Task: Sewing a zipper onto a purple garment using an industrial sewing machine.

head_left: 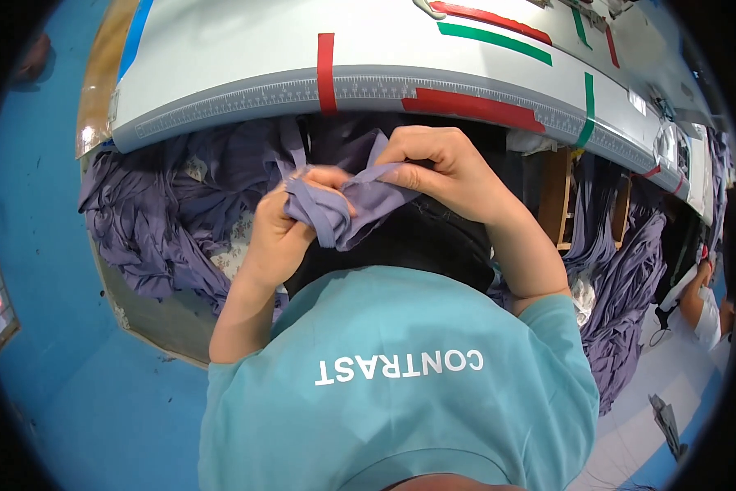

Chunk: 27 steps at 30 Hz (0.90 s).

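Between my two hands is a piece of purple fabric (368, 214), held above my lap just below the table's front edge. My left hand (290, 217) is closed round a folded, band-like part of it, its fingertips a little blurred. The thumb and fingers of my right hand (429, 168) pinch the other side, with a strip passing under the thumb. Part of the fabric runs up behind my left fingers toward the table edge. Whether it joins the heap on the left is hidden.
A white table (245, 41) with a ruler edge (360, 88) and red and green tape lies ahead. Heaped purple fabric (159, 213) is at left, and more purple fabric (625, 303) hangs at right by a wooden frame (556, 196). Another person's arm (697, 299) shows far right.
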Tool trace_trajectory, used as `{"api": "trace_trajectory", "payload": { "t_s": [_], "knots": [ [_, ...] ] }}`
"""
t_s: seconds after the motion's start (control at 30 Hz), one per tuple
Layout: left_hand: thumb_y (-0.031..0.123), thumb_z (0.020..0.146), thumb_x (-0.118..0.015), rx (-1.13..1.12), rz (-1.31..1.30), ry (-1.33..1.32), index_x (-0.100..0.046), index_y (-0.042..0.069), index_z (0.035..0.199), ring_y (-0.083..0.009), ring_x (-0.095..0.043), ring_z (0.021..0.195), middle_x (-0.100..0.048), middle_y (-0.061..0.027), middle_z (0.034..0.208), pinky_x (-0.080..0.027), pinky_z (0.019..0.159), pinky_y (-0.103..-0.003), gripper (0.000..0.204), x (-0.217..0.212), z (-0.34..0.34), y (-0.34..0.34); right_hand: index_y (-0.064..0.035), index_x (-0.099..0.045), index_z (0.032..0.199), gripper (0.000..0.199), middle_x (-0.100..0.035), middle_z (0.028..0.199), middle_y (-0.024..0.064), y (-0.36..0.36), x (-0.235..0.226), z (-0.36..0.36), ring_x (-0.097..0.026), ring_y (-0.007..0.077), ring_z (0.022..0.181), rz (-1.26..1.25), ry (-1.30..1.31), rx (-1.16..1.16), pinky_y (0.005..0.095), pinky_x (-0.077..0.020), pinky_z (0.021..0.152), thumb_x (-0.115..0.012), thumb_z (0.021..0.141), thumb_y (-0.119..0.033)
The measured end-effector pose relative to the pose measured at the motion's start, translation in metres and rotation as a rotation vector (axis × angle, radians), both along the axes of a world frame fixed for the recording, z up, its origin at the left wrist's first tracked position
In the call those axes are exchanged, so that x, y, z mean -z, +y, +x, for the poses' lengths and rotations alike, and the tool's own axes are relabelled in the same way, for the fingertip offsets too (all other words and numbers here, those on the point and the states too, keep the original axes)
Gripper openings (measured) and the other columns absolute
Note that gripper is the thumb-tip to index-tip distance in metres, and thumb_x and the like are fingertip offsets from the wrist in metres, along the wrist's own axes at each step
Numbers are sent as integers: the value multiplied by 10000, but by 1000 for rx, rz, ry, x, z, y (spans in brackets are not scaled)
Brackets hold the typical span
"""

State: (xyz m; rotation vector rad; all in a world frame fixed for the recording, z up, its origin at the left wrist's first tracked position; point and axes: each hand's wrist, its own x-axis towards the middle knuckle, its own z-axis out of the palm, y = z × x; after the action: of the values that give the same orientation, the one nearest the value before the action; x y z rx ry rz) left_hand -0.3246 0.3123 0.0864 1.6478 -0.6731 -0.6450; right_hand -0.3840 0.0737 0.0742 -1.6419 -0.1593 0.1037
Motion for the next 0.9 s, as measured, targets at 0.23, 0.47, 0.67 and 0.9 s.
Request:
{"api": "trace_trajectory", "payload": {
  "t_s": [0.23, 0.47, 0.67, 0.9],
  "knots": [
    [-29, 770, -656, 136, -115, -435, -687, -25, 898, -259, -694, 888, -684, -152, 1042, -566, 757, -321, 131, -44, -4, -12, 35, -662, 909, 130, -625, 789, -25, 7, -2, -3, -520, 21, 743, 23, 165, 231, 195, -431, 652, -648, 928, -93],
    [-90, 724, -654, -104, 80, -532, -690, 0, 942, -297, -705, 950, -676, -195, 1178, -573, 795, -349, 239, -13, -13, -24, 15, -678, 915, 130, -653, 740, 89, 20, -2, -10, -607, 137, 623, -104, -84, 235, 266, -473, 564, -675, 897, -114],
    [-67, 742, -661, -112, 6, -509, -700, 6, 948, -302, -709, 919, -703, -188, 1086, -567, 770, -341, 222, -14, -13, -22, -21, -685, 968, 142, -665, 881, 102, 23, -5, -8, -652, 263, 722, -196, -338, 187, 299, -527, 628, -717, 841, -74],
    [-55, 740, -670, -56, 43, -461, -695, 20, 955, -293, -706, 867, -711, -159, 999, -559, 733, -327, 228, -10, -12, -22, 2, -642, 947, 162, -650, 849, 80, 22, -2, -11, -655, 165, 749, 22, -83, 239, 292, -516, 641, -731, 836, -76]
  ]
}}
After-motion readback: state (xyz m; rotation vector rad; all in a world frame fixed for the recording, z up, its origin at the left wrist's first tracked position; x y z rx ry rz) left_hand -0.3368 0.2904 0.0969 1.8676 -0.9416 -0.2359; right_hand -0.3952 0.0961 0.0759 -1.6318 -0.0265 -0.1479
